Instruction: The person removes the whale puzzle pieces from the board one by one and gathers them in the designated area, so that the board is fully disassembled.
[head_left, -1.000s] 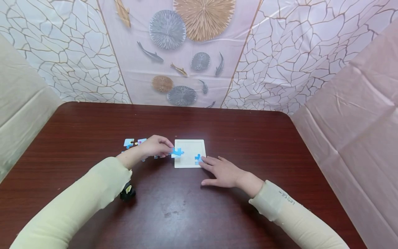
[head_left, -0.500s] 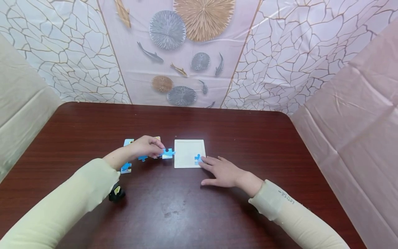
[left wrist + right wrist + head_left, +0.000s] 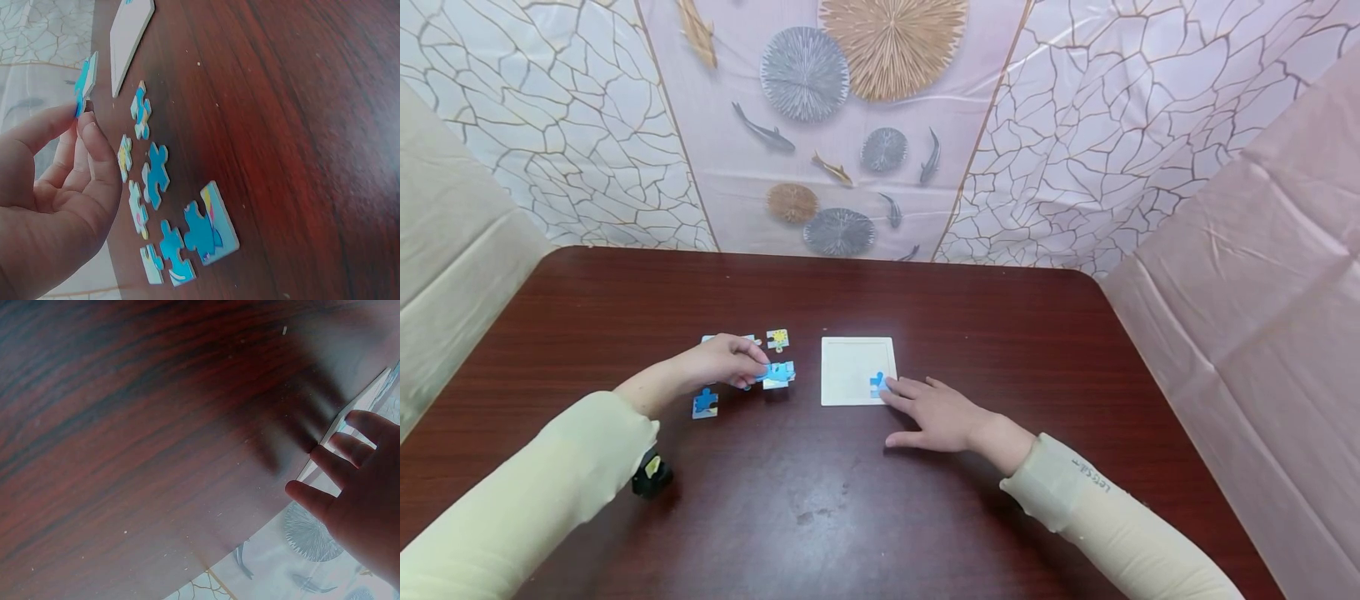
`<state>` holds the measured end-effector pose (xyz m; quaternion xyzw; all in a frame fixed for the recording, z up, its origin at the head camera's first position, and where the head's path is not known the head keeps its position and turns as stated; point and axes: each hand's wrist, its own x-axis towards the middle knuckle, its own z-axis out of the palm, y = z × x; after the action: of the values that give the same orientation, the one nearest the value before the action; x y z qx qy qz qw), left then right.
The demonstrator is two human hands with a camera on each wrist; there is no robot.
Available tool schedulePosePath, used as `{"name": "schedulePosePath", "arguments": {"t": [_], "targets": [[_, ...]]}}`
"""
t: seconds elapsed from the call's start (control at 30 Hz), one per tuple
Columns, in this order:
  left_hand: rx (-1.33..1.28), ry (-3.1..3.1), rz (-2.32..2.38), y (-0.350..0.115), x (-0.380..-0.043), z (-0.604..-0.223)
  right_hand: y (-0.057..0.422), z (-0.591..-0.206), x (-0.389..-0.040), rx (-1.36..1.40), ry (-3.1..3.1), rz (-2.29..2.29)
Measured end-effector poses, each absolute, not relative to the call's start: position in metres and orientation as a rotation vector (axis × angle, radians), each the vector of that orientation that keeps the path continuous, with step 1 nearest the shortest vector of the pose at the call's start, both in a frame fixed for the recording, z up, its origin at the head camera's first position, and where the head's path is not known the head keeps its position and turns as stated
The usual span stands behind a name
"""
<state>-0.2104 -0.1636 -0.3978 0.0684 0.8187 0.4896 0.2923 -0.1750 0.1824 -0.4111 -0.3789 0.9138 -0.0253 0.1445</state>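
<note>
My left hand point(image 3: 726, 360) pinches a blue-and-white jigsaw piece point(image 3: 87, 81) between thumb and index finger, raised above the table. Below and around that hand lie several loose jigsaw pieces, among them a yellow-patterned piece point(image 3: 778, 338) and a blue corner piece point(image 3: 211, 228). To the right is a pale square puzzle tray point(image 3: 844, 367) with one blue piece point(image 3: 876, 383) in its near right corner. Fairly straight and spread, the fingers of my right hand point(image 3: 936, 415) touch the tray's right edge and cover part of that piece.
A dark red-brown wooden table point(image 3: 820, 533) carries everything. Patterned cloth point(image 3: 880, 125) hangs behind its far edge, with pale cloth point(image 3: 1247, 275) on both sides. A small black device point(image 3: 651, 475) shows beneath the left sleeve.
My left hand has moved left, away from the tray, carrying the pinched jigsaw piece back over the loose pieces. The right hand and the tray have stayed in place.
</note>
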Motion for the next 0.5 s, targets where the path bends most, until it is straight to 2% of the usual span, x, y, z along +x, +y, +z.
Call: {"name": "schedulePosePath", "arguments": {"t": [0.5], "targets": [[0.192,2.151,1.253,-0.18,-0.204,-0.404,0.182,-0.412,-0.175,-1.098,2.637,-0.068]]}}
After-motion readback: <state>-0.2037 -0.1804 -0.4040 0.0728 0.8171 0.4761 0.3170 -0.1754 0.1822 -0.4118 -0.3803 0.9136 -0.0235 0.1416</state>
